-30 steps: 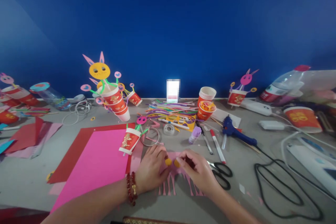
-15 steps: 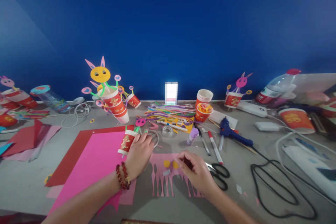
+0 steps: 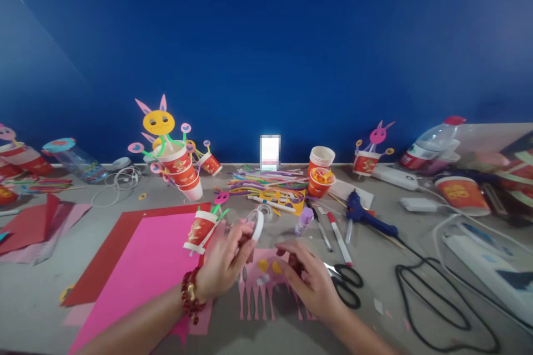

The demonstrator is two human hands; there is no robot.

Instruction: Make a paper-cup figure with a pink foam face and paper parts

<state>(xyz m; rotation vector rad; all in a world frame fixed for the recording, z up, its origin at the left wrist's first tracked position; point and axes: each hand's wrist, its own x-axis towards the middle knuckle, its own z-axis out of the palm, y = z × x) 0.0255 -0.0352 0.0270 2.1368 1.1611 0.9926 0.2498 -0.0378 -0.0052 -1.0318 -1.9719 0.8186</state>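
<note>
My left hand (image 3: 227,258), with a beaded bracelet on its wrist, grips a roll of white tape (image 3: 259,226) held on edge between thumb and fingers. Half curled, my right hand (image 3: 308,274) hovers over the right part of a pink paper cutout (image 3: 257,292) with long strips along its near side; thumb and forefinger are apart. Two yellow paper circles (image 3: 263,265) and a small whitish piece (image 3: 262,279) lie on the cutout. Left of my left hand, a red paper cup (image 3: 200,231) carries a magenta paper face (image 3: 222,198) on green stems.
Black-handled scissors (image 3: 348,283) lie beside my right hand. Beyond are a glue stick (image 3: 306,219), markers (image 3: 339,238), a blue glue gun (image 3: 366,215) with a looped cord, and coloured pipe cleaners (image 3: 266,180). Magenta paper (image 3: 137,266) and stacked decorated cups (image 3: 179,163) are on the left.
My left hand has picked up the tape roll and drawn it nearer the pink cutout. My right hand's thumb and forefinger have parted above the yellow circles.
</note>
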